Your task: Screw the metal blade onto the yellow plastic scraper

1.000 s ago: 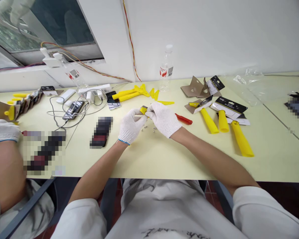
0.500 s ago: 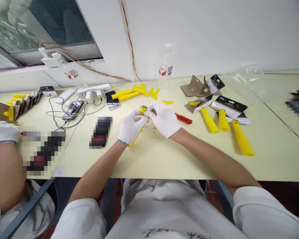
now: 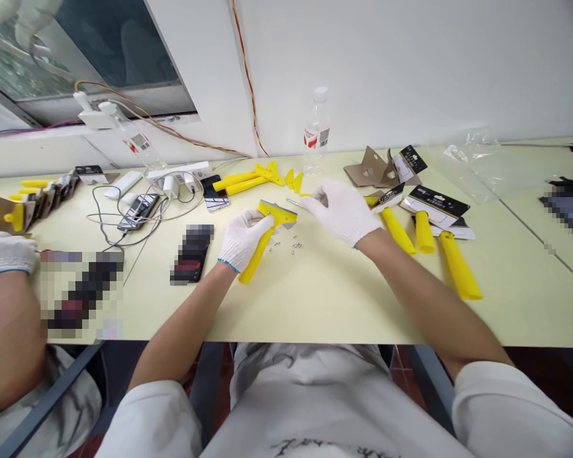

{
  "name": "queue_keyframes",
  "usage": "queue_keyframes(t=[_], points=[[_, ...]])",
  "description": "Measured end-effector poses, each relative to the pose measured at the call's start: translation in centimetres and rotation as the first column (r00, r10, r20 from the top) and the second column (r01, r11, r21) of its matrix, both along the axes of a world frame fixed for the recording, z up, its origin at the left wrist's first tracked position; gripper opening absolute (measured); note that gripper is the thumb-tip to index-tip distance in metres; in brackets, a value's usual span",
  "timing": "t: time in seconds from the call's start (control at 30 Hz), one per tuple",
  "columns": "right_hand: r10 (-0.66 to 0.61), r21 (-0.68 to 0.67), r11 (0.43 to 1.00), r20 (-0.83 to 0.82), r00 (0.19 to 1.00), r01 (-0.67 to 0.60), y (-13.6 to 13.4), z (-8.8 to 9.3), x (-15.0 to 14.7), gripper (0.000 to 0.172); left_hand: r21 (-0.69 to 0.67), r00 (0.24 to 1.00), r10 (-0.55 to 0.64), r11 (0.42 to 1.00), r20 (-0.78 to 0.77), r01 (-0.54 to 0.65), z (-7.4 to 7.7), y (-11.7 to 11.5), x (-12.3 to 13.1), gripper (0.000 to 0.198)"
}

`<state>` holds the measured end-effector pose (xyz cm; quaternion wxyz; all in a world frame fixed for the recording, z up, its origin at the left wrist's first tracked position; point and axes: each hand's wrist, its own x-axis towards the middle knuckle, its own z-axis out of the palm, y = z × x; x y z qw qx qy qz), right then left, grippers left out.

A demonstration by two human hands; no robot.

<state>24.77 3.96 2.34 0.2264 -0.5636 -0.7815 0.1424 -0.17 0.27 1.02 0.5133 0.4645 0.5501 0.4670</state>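
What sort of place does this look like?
Probably a small-goods assembly or packing workshop: a long workbench holds yellow plastic scrapers, small metal parts and printed packaging cards, and the person wears white knit gloves.

Free tabletop [image 3: 315, 305] in front of the hands [image 3: 341, 213], yellow scraper handles [image 3: 458, 266] crowding the right.

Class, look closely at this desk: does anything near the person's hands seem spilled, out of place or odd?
Small metal pieces lie loose on the table, just beside the yellow scraper in the left hand. They look odd because they are scattered on the bare surface, with no container around them.
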Motion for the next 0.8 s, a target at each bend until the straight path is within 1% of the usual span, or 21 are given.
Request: queue_keyframes(t=[0.07, 0.1, 0.17, 0.23, 0.27, 0.3, 0.33, 0.37, 0.43, 0.5, 0.53, 0.6, 0.67, 0.73, 0.8], points=[[-0.059, 0.014, 0.998, 0.053, 0.997, 0.059, -0.4, 0.0, 1.7, 0.052, -0.013, 0.999, 0.035, 0.999, 0.026, -0.035, -0.1, 0.4, -0.3, 0.05], [-0.096, 0.008, 0.995, 0.11, 0.989, 0.096, -0.7, -0.1, 2.4, 0.057, -0.021, 0.998, 0.049, 0.999, 0.034, -0.048, -0.1, 0.5, -0.4, 0.049], [-0.151, -0.034, 0.985, 0.294, 0.944, 0.168, -1.2, -0.9, 3.5, 0.066, -0.031, 0.996, 0.075, 0.997, 0.045, -0.074, 0.0, 0.7, -0.6, 0.047], [-0.136, -0.094, 0.973, 0.497, 0.857, 0.209, -1.5, -1.9, 4.1, 0.07, -0.017, 0.996, 0.081, 0.997, 0.047, -0.08, 0.0, 0.9, -0.7, 0.045], [-0.112, -0.111, 0.972, 0.558, 0.822, 0.207, -1.5, -2.3, 4.2, 0.069, -0.006, 0.996, 0.077, 0.997, 0.045, -0.077, -0.1, 0.9, -0.8, 0.044], [-0.089, -0.117, 0.975, 0.581, 0.809, 0.191, -1.5, -2.8, 4.3, 0.067, 0.004, 0.996, 0.077, 0.997, 0.042, -0.078, -0.1, 1.0, -1.0, 0.043], [-0.084, -0.111, 0.977, 0.578, 0.812, 0.18, -1.4, -3.1, 4.4, 0.064, 0.011, 0.996, 0.082, 0.997, 0.041, -0.082, -0.2, 1.1, -1.1, 0.043], [-0.1, -0.098, 0.978, 0.548, 0.831, 0.182, -1.4, -3.4, 4.4, 0.06, 0.018, 0.995, 0.09, 0.996, 0.04, -0.091, -0.3, 1.2, -1.2, 0.043], [-0.16, -0.083, 0.972, 0.45, 0.879, 0.22, -1.3, -3.6, 4.5, 0.048, 0.031, 0.994, 0.104, 0.994, 0.029, -0.104, -0.4, 1.4, -1.5, 0.043], [-0.19, -0.109, 0.965, 0.334, 0.923, 0.238, -1.6, -3.7, 4.6, 0.038, 0.049, 0.993, 0.115, 0.992, 0.017, -0.116, -0.5, 1.5, -1.8, 0.046], [-0.173, -0.126, 0.969, 0.264, 0.949, 0.211, -1.8, -3.8, 4.5, 0.034, 0.056, 0.993, 0.119, 0.991, 0.013, -0.119, -0.4, 1.5, -1.8, 0.049], [-0.089, -0.154, 0.982, 0.111, 0.99, 0.106, -2.3, -4.0, 4.2, 0.032, 0.069, 0.992, 0.125, 0.99, 0.011, -0.126, -0.2, 1.4, -1.9, 0.054], [0.0, -0.17, 0.985, -0.031, 1.0, -0.005, -2.9, -4.4, 3.5, 0.033, 0.096, 0.992, 0.129, 0.987, -0.005, -0.128, 0.1, 1.3, -2.0, 0.056], [0.052, -0.185, 0.981, -0.068, 0.996, -0.064, -3.5, -4.7, 2.6, 0.036, 0.13, 0.988, 0.147, 0.982, -0.05, -0.14, 0.3, 1.2, -2.0, 0.051], [0.078, -0.194, 0.977, -0.053, 0.995, -0.087, -3.8, -4.9, 1.8, 0.039, 0.145, 0.978, 0.179, 0.976, -0.105, -0.162, 0.4, 1.0, -2.0, 0.044]])
